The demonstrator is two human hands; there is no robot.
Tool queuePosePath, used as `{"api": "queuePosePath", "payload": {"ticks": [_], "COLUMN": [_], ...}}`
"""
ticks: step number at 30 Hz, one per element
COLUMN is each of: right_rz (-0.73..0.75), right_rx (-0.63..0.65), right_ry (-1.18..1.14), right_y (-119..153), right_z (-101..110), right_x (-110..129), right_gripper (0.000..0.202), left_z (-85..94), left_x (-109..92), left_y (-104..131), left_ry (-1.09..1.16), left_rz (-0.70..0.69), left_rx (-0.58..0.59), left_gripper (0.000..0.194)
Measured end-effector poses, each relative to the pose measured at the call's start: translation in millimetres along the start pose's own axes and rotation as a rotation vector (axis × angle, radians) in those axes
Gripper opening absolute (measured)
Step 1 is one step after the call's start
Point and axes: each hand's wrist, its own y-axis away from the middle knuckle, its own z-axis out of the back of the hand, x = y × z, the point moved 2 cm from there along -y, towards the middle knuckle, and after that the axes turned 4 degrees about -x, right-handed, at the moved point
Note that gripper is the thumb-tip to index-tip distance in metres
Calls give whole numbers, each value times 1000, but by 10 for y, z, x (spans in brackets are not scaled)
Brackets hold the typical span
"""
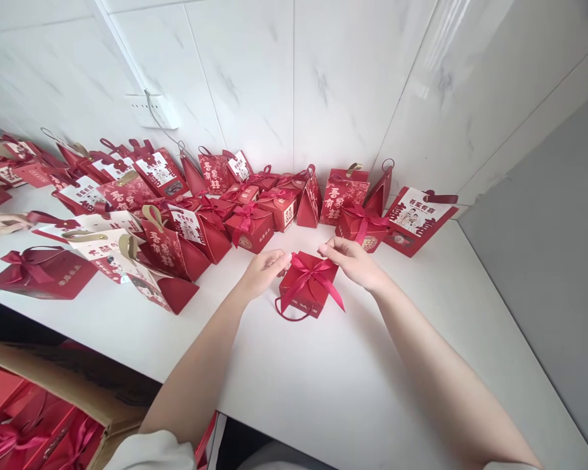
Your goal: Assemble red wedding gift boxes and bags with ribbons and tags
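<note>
A small red gift box (301, 301) with a pink-red ribbon bow on top stands on the white table (294, 378), a dark red cord handle looping out at its front. At the box's back left corner, my left hand (266, 271) pinches a loop of the bow between thumb and fingers. My right hand (350, 260) is at the back right corner, its thumb and index finger closed on the other loop of the bow. The ribbon's two tails hang down over the front of the box.
Many red boxes (257, 228) and bags (343, 196) line the tiled wall (343, 78). A red box with a bow (53, 277) lies at left. Another person's hands (2, 222) are at the far left. A cardboard carton (112, 418) of red boxes sits below the table's front edge.
</note>
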Motion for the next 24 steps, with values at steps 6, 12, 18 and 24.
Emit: {"api": "queuePosePath", "payload": {"ticks": [6, 12, 18, 24], "right_rz": [-34, 55, 87, -85], "right_rx": [31, 93, 44, 25], "right_ry": [114, -49, -67, 228], "right_y": [110, 160, 150, 246], "right_z": [19, 4, 3, 364], "right_x": [0, -87, -92, -23], "right_gripper": [48, 40, 38, 45], "left_z": [-48, -180, -317, -456], "left_x": [33, 78, -60, -87], "left_y": [-7, -31, 54, 66], "left_ry": [-16, -88, -57, -75], "left_rz": [18, -71, -83, -4], "left_rx": [-75, -119, -125, -101], "left_gripper": [39, 28, 32, 17]}}
